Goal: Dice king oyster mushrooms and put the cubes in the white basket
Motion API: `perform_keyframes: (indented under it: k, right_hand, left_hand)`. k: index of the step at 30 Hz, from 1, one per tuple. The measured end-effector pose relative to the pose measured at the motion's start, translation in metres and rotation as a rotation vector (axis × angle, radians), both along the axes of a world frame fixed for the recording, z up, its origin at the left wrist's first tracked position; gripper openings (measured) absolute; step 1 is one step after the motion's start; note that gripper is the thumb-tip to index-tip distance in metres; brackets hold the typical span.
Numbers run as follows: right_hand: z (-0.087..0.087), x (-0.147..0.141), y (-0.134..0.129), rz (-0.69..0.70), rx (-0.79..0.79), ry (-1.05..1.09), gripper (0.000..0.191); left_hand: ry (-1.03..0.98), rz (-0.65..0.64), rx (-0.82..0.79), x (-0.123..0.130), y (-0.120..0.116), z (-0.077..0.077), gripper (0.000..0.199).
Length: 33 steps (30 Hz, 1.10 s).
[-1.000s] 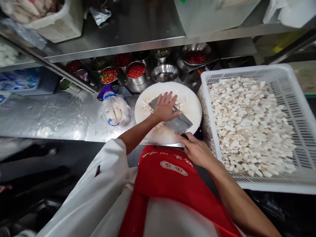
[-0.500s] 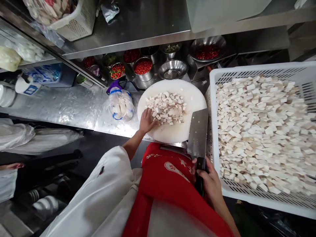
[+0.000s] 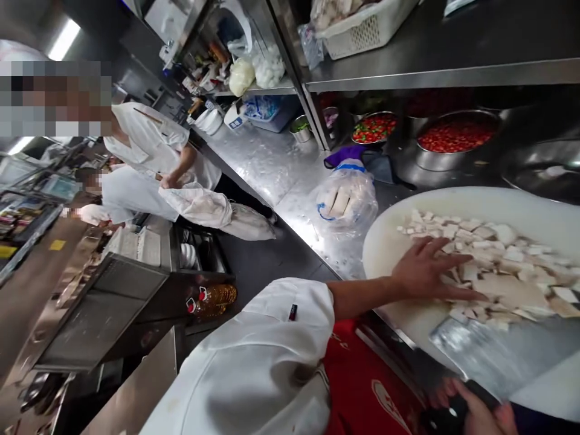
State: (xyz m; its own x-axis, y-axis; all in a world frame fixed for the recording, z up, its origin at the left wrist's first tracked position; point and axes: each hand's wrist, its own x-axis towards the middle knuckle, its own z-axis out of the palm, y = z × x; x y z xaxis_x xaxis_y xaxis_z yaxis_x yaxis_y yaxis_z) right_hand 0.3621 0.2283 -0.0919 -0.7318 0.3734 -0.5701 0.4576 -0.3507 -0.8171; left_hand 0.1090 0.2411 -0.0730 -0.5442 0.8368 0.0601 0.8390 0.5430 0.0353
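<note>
My left hand (image 3: 428, 267) rests on a heap of small pale diced pieces (image 3: 502, 238), fingers spread over them. They look like cut mushroom, though I cannot tell for sure. Under the heap is a round white cutting board (image 3: 389, 241). At the lower right, my right hand (image 3: 480, 411) is wrapped around the black handle of a cleaver (image 3: 493, 350). Its broad blade lies low over the board's near side, smeared by motion, with its edge close to the pieces.
A knotted plastic bag (image 3: 347, 202) of pale pieces lies left of the board. Behind stand metal bowls of chopped red peppers (image 3: 457, 136), under a steel shelf (image 3: 408, 75). A person in white (image 3: 149, 139) holds a white sack (image 3: 217, 211) at left. Oil bottles (image 3: 212, 300) are down in the aisle.
The view has swung left, bringing people into sight. My right hand has moved the cleaver from the board's right edge to its near side. My left hand's fingers have spread over the pieces.
</note>
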Motion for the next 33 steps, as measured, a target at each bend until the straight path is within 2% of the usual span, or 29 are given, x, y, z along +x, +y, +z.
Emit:
perform_keyframes:
  k: [2, 3, 5, 7, 10, 12, 15, 18, 21, 25, 28, 30, 33]
  right_hand:
    - [0.013, -0.027, -0.003, -0.198, -0.051, -0.073, 0.034]
    - [0.022, -0.040, -0.005, -0.228, -0.125, -0.093, 0.036]
    - [0.035, -0.063, -0.007, -0.161, -0.247, -0.061, 0.034]
    - [0.039, -0.079, -0.007, -0.217, -0.264, -0.059, 0.037]
    - [0.038, -0.086, -0.007, -0.295, -0.286, -0.056, 0.037]
    - [0.039, -0.084, -0.010, -0.319, -0.306, -0.038, 0.036]
    - [0.049, -0.079, -0.014, -0.331, -0.333, 0.002, 0.034]
    - [0.063, -0.072, -0.016, -0.338, -0.330, 0.049, 0.030]
    - [0.077, -0.061, -0.012, -0.361, -0.309, 0.094, 0.028]
    - [0.098, -0.035, 0.001, -0.465, -0.322, 0.176, 0.030]
    - [0.118, -0.009, 0.016, -0.667, -0.302, 0.239, 0.032]
    - [0.131, 0.010, 0.030, -0.828, -0.279, 0.288, 0.034]
    - [0.141, 0.037, 0.065, -1.006, -0.264, 0.359, 0.033]
  left_hand:
    - [-0.035, -0.030, 0.023, 0.001, -0.005, 0.004, 0.075]
    - [-0.085, -0.038, 0.073, -0.002, -0.008, 0.005, 0.074]
    - [-0.226, -0.005, 0.232, -0.013, -0.013, 0.001, 0.072]
    - [-0.370, 0.082, 0.399, -0.024, -0.013, -0.009, 0.072]
    - [-0.495, 0.134, 0.560, -0.032, -0.010, -0.023, 0.065]
    - [-0.535, 0.137, 0.604, -0.032, -0.011, -0.022, 0.062]
    - [-0.543, 0.143, 0.605, -0.028, -0.014, -0.005, 0.060]
    - [-0.539, 0.109, 0.628, -0.023, -0.014, 0.022, 0.057]
    - [-0.527, 0.022, 0.685, -0.015, -0.003, 0.053, 0.056]
    - [-0.474, -0.137, 0.744, 0.014, 0.035, 0.094, 0.056]
    - [-0.522, -0.278, 0.726, 0.055, 0.085, 0.116, 0.055]
    - [-0.612, -0.356, 0.642, 0.086, 0.125, 0.123, 0.054]
    - [-0.733, -0.460, 0.437, 0.132, 0.183, 0.123, 0.050]
